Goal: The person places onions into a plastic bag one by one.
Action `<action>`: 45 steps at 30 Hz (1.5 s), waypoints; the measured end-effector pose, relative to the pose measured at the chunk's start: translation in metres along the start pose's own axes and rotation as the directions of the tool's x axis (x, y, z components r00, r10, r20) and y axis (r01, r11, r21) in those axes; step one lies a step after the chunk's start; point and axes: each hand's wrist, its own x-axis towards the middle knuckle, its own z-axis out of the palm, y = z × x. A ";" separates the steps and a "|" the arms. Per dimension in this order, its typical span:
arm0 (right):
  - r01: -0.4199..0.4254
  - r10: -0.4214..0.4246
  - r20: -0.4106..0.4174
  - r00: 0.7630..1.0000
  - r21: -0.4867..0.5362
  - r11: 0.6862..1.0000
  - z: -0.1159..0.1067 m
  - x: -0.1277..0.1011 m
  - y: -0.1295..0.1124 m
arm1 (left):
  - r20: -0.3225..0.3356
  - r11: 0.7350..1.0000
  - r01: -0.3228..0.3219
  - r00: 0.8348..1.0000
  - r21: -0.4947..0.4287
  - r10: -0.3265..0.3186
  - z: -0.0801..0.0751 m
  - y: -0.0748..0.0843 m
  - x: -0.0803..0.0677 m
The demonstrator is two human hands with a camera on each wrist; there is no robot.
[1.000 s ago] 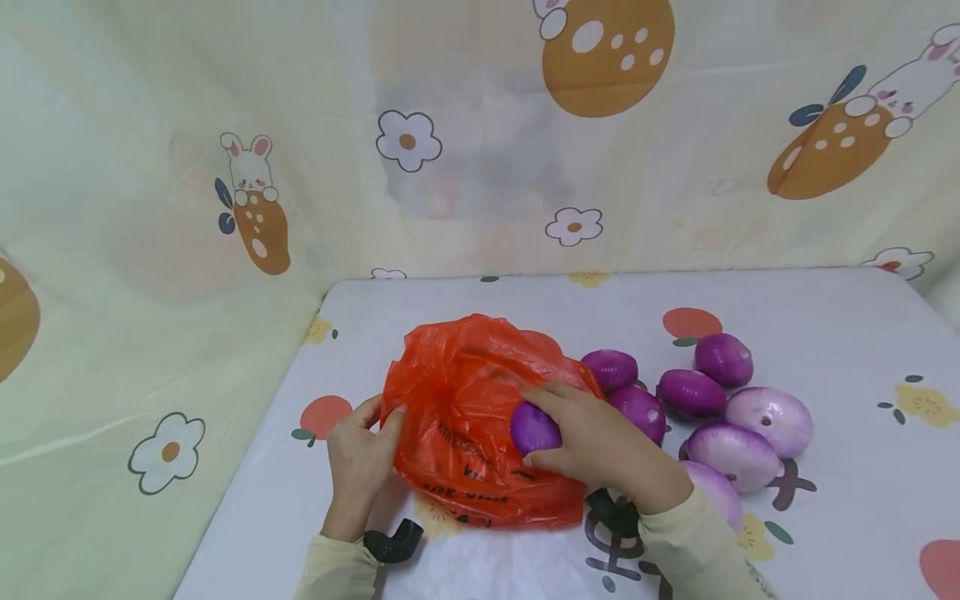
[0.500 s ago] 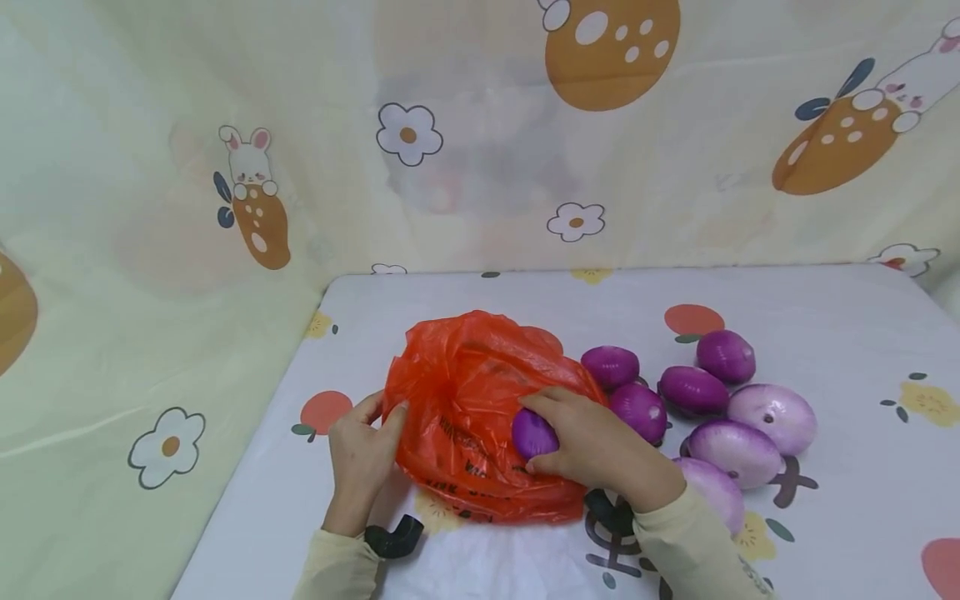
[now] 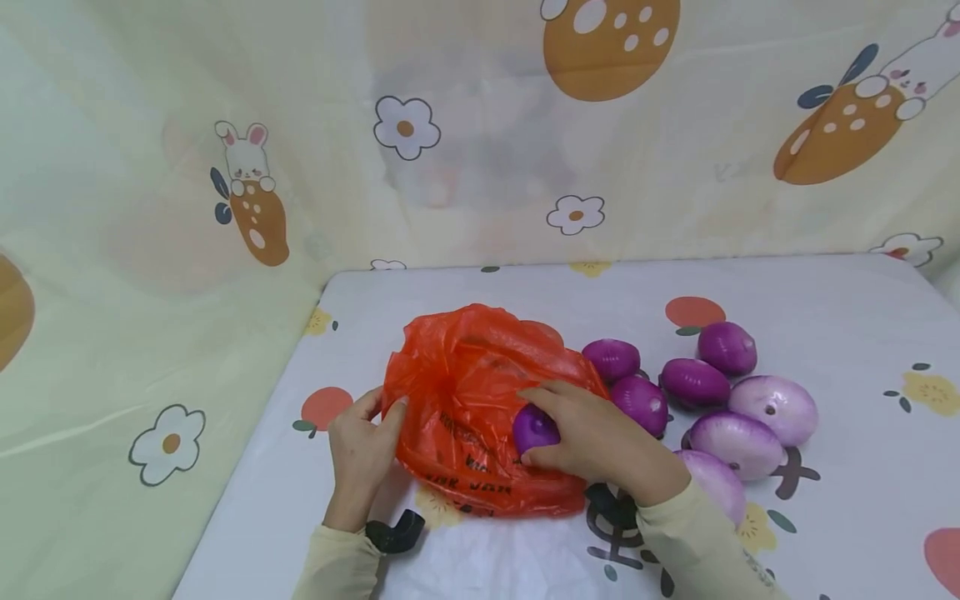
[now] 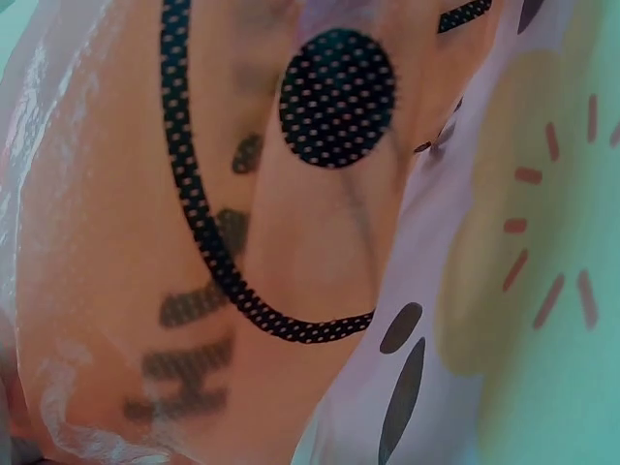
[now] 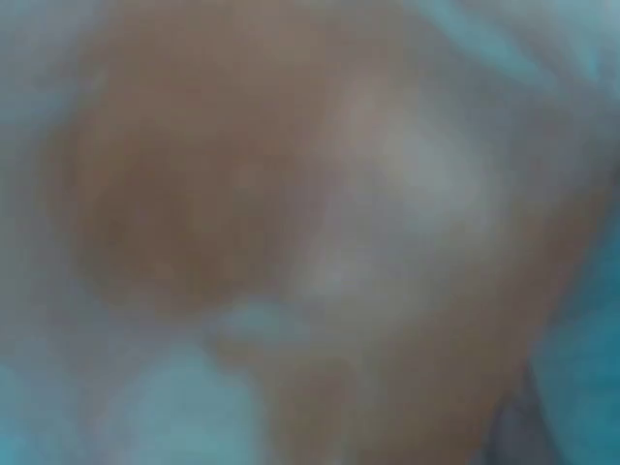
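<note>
Sitting within right grip [image 3: 592, 435]: purple onion [image 3: 534, 430], against red bag [image 3: 438, 421].

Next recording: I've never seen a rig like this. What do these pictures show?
There is no machine, just a person's bare left hand and right hand. The wide picture comes from a camera on the head; the others come from the wrists, the right one blurred. On the white patterned tablecloth lie a crumpled red plastic bag, four dark purple onion-like rounds and three paler purple-white ones. The left hand pinches the bag's edge; the right hand grips another purple round at the bag.
</note>
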 end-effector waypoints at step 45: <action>-0.327 0.330 -0.405 0.852 0.079 0.942 -0.097 -0.074 0.120 | -0.017 0.999 -0.025 1.000 0.036 0.026 0.004 0.000 -0.002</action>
